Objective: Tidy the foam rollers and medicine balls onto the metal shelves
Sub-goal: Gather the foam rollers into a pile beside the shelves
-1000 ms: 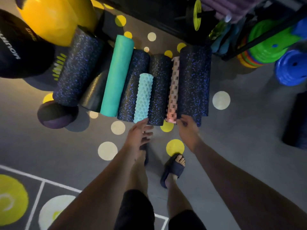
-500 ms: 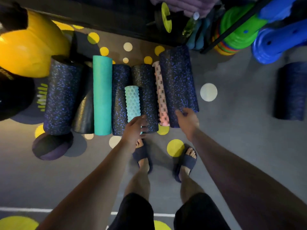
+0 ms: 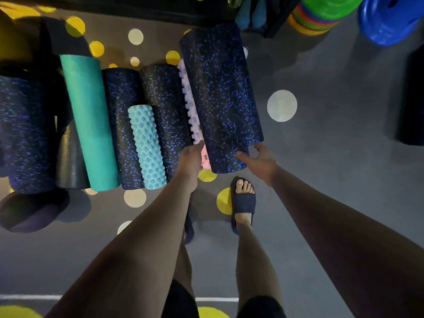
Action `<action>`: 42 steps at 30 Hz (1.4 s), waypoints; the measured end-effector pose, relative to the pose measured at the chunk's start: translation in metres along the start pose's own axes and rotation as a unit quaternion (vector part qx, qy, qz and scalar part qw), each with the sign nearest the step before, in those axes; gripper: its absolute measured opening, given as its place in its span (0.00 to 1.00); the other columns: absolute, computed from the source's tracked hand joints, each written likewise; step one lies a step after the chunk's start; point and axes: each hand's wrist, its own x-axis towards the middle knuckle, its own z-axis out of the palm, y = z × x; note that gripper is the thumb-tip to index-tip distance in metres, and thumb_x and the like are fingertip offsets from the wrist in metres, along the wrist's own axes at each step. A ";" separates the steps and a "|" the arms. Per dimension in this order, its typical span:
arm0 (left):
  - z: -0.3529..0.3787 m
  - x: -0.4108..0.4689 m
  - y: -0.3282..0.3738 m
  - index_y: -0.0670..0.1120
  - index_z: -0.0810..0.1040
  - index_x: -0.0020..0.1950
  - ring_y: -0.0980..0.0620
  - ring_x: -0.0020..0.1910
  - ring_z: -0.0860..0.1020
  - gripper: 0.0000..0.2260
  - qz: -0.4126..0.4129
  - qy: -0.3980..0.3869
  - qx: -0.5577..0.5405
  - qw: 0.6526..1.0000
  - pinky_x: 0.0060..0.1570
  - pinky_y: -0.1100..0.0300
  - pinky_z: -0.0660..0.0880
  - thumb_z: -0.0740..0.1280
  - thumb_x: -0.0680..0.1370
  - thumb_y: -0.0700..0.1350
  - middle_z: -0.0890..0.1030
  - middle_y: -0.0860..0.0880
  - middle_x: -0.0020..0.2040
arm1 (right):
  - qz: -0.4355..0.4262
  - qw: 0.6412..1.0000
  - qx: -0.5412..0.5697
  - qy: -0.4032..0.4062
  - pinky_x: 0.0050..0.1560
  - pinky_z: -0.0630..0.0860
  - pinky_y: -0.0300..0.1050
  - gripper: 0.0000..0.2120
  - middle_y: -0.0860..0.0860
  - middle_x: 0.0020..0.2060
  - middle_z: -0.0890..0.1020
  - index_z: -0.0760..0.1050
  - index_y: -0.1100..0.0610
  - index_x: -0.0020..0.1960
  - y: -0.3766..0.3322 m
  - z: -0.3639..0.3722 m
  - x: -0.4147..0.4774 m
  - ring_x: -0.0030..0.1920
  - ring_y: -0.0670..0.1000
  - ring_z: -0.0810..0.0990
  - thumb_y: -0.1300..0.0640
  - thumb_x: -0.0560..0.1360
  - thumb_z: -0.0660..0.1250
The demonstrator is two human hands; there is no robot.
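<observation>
No readable text, labels, brands or numbers anywhere in view.

One wide-angle camera sits on the person's head, facing forward and steeply down at the floor (image 3: 332, 180). It is close: both forearms enter from the near edge, the left hand (image 3: 189, 160) and right hand (image 3: 261, 162) at mid-frame, the rollers (image 3: 91, 122) far left.
</observation>
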 end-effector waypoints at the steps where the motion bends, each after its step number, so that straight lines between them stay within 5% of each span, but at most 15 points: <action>1: 0.013 0.018 -0.001 0.46 0.82 0.50 0.46 0.47 0.82 0.17 0.014 0.018 -0.005 1.000 0.51 0.49 0.79 0.66 0.79 0.60 0.83 0.45 0.47 | -0.020 0.999 0.025 -0.013 0.64 0.71 0.44 0.36 0.52 0.68 0.76 0.65 0.55 0.75 0.005 0.003 0.020 0.66 0.52 0.76 0.45 0.73 0.76; 4: 0.048 0.072 -0.008 0.44 0.82 0.55 0.51 0.45 0.84 0.21 0.047 0.043 -0.038 0.997 0.46 0.58 0.81 0.65 0.81 0.61 0.84 0.49 0.44 | -0.053 0.993 0.080 -0.064 0.61 0.73 0.41 0.46 0.46 0.65 0.76 0.63 0.53 0.76 0.021 0.022 0.081 0.63 0.46 0.76 0.47 0.65 0.83; 7: 0.068 0.101 -0.028 0.48 0.75 0.70 0.50 0.57 0.82 0.37 0.016 -0.002 -0.070 0.997 0.58 0.52 0.79 0.69 0.70 0.72 0.82 0.51 0.61 | -0.065 0.993 0.057 -0.081 0.72 0.70 0.48 0.63 0.48 0.72 0.71 0.57 0.54 0.78 0.037 0.043 0.118 0.71 0.49 0.71 0.42 0.52 0.87; 9: 0.073 0.090 -0.037 0.50 0.70 0.72 0.50 0.58 0.80 0.43 0.011 0.022 -0.055 0.998 0.59 0.48 0.78 0.74 0.64 0.73 0.79 0.52 0.63 | -0.043 0.995 0.055 -0.075 0.71 0.72 0.51 0.70 0.48 0.71 0.72 0.58 0.52 0.77 0.047 0.045 0.115 0.70 0.50 0.73 0.37 0.42 0.85; 12: 0.074 0.031 -0.039 0.49 0.70 0.67 0.53 0.53 0.80 0.34 0.014 0.032 -0.031 0.999 0.46 0.51 0.79 0.75 0.69 0.66 0.80 0.51 0.60 | -0.042 0.989 0.087 -0.116 0.62 0.80 0.51 0.59 0.45 0.60 0.82 0.71 0.49 0.69 0.061 0.019 0.074 0.60 0.46 0.82 0.37 0.42 0.86; 16: 0.083 -0.089 -0.010 0.45 0.79 0.65 0.52 0.42 0.84 0.27 0.002 -0.033 0.037 0.999 0.29 0.58 0.79 0.76 0.73 0.59 0.86 0.46 0.54 | -0.025 0.976 0.108 -0.186 0.56 0.83 0.52 0.27 0.51 0.49 0.88 0.83 0.56 0.57 0.036 -0.080 -0.030 0.50 0.51 0.87 0.54 0.60 0.86; 18: 0.088 -0.149 0.008 0.45 0.81 0.63 0.53 0.40 0.85 0.23 0.026 -0.049 0.035 0.998 0.32 0.57 0.80 0.76 0.74 0.56 0.87 0.45 0.54 | -0.016 0.974 0.082 -0.210 0.55 0.83 0.50 0.28 0.51 0.49 0.88 0.82 0.56 0.59 0.014 -0.137 -0.077 0.48 0.50 0.87 0.51 0.61 0.85; 23: 0.105 -0.274 0.041 0.44 0.81 0.63 0.43 0.53 0.84 0.25 0.041 -0.099 0.015 0.994 0.35 0.52 0.82 0.75 0.73 0.58 0.86 0.45 0.55 | -0.055 0.980 -0.001 -0.190 0.56 0.83 0.49 0.41 0.46 0.49 0.87 0.80 0.50 0.61 -0.017 -0.229 -0.167 0.48 0.47 0.87 0.39 0.51 0.85; 30: 0.100 -0.372 0.050 0.49 0.80 0.63 0.45 0.55 0.84 0.23 0.109 -0.105 -0.036 0.988 0.34 0.51 0.82 0.74 0.73 0.60 0.86 0.49 0.57 | -0.135 0.984 0.003 -0.114 0.54 0.82 0.46 0.46 0.46 0.52 0.85 0.77 0.52 0.63 -0.038 -0.267 -0.259 0.51 0.47 0.84 0.37 0.49 0.84; 35: 0.057 -0.411 0.025 0.55 0.72 0.67 0.46 0.57 0.84 0.44 0.154 -0.064 -0.081 0.983 0.48 0.39 0.83 0.81 0.57 0.70 0.83 0.51 0.62 | -0.194 0.972 0.042 -0.121 0.42 0.76 0.32 0.27 0.38 0.47 0.84 0.77 0.43 0.55 -0.040 -0.243 -0.317 0.47 0.39 0.83 0.45 0.60 0.85; 37: 0.035 -0.435 0.016 0.58 0.72 0.66 0.46 0.56 0.84 0.38 0.176 -0.063 -0.091 0.978 0.50 0.39 0.83 0.80 0.61 0.68 0.83 0.52 0.63 | -0.209 0.969 0.056 -0.122 0.43 0.79 0.32 0.21 0.37 0.43 0.85 0.79 0.41 0.49 -0.047 -0.226 -0.343 0.42 0.34 0.83 0.44 0.61 0.84; 40: 0.004 -0.471 0.017 0.62 0.72 0.66 0.54 0.47 0.84 0.24 0.205 -0.056 -0.122 0.969 0.46 0.47 0.83 0.75 0.72 0.60 0.83 0.49 0.61 | -0.214 0.961 0.101 -0.140 0.45 0.82 0.37 0.23 0.43 0.47 0.87 0.82 0.45 0.54 -0.073 -0.209 -0.384 0.45 0.41 0.86 0.43 0.62 0.83; 42: -0.012 -0.493 0.029 0.64 0.71 0.63 0.61 0.43 0.85 0.16 0.246 -0.050 -0.124 0.960 0.44 0.54 0.81 0.71 0.78 0.54 0.84 0.60 0.56 | -0.210 0.956 0.140 -0.151 0.39 0.81 0.38 0.24 0.47 0.46 0.88 0.82 0.50 0.56 -0.091 -0.208 -0.409 0.44 0.45 0.87 0.44 0.64 0.82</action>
